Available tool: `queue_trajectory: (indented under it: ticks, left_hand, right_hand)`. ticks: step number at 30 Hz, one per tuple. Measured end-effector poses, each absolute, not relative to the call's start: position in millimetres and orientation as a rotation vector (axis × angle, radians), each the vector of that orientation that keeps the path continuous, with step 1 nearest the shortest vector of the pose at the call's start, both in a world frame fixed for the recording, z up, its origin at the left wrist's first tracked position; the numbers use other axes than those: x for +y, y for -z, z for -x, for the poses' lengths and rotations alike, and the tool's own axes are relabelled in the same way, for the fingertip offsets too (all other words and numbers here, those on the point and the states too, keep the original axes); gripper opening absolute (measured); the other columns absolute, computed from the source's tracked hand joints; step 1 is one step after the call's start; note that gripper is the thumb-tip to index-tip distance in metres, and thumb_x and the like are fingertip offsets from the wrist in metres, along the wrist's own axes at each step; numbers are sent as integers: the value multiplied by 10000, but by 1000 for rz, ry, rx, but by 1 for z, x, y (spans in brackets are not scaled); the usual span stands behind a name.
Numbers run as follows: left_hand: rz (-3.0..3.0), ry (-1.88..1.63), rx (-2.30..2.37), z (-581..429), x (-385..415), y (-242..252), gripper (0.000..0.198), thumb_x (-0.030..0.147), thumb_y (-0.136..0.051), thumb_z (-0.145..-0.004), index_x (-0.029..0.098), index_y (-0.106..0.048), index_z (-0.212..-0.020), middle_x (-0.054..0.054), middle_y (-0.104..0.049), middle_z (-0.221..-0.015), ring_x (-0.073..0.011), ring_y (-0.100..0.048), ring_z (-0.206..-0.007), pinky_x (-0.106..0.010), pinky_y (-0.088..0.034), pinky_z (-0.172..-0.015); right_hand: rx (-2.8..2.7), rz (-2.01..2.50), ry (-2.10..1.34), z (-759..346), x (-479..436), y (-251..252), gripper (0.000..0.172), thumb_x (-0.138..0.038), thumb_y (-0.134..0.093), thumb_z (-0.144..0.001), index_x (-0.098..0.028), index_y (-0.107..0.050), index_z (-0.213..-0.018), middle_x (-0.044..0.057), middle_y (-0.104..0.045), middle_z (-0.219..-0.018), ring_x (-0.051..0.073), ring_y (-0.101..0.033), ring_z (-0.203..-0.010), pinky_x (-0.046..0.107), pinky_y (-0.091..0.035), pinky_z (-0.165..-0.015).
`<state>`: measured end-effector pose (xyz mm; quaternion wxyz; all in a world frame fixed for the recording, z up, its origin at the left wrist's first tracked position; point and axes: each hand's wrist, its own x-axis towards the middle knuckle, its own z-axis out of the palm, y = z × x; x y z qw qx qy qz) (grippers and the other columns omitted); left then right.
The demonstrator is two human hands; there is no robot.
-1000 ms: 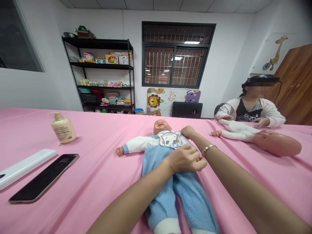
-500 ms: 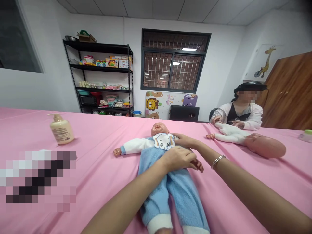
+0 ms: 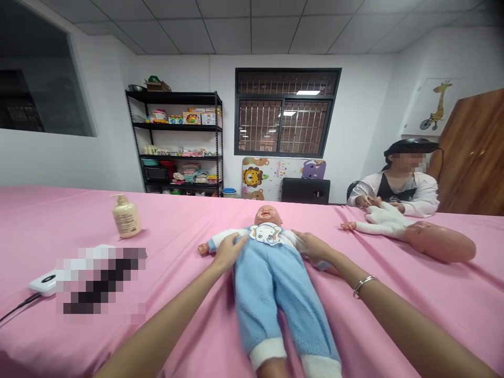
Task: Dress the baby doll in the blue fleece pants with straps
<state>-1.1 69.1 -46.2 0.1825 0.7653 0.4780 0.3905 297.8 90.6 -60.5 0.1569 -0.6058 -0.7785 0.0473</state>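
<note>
A baby doll [image 3: 268, 215] lies face up on the pink cloth, feet toward me. It wears a light blue and white romper [image 3: 271, 283] with an elephant face on the chest. My left hand [image 3: 228, 252] is closed at the side of the chest, thumb and fingers on the romper cloth beside the white sleeve. On the other side my right hand [image 3: 315, 247] grips the white sleeve near the doll's shoulder. The fingertips of that hand are partly hidden, and so is the doll's arm beneath it. A silver bracelet [image 3: 364, 286] circles my right wrist.
A pump bottle [image 3: 126, 218] stands at left on the pink table cloth [image 3: 185, 220]. Nearer lies a white device [image 3: 45, 283] with a black cable, beside a blurred patch. At right a co-worker [image 3: 409, 184] sits with hands on a second doll [image 3: 441, 241] in white.
My left hand has moved from across the doll's belly to the left side of its chest. My right hand remains by the shoulder and sleeve. The camera view has tilted up and shifted left.
</note>
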Motion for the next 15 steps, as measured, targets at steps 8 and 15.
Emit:
queue_trajectory:
  ticks: [8, 15]
  left_hand:
    - [-2258, -1081, 1821, 123, -19, 56, 338, 384, -350, -848, 200, -509, -1083, -62, -565, -1112, -222, -498, -1069, -348, -379, -938]
    - [-1818, -436, 2772, 250, -22, 51, 706, 579, -322, -774, 99, -279, -1290, -206, -497, -1188, -403, -483, -1057, -470, -394, -820]
  right_hand:
    - [-1909, 1864, 613, -302, 70, 116, 451, -130, -377, -834, -230, -484, -1260, 82, -573, -1076, 213, -519, -974, 311, -371, -813]
    - [-1834, 1800, 767, -295, 69, 129, 437, -97, -396, -810, -190, -527, -1217, 70, -594, -1033, 224, -506, -938, 340, -368, -816]
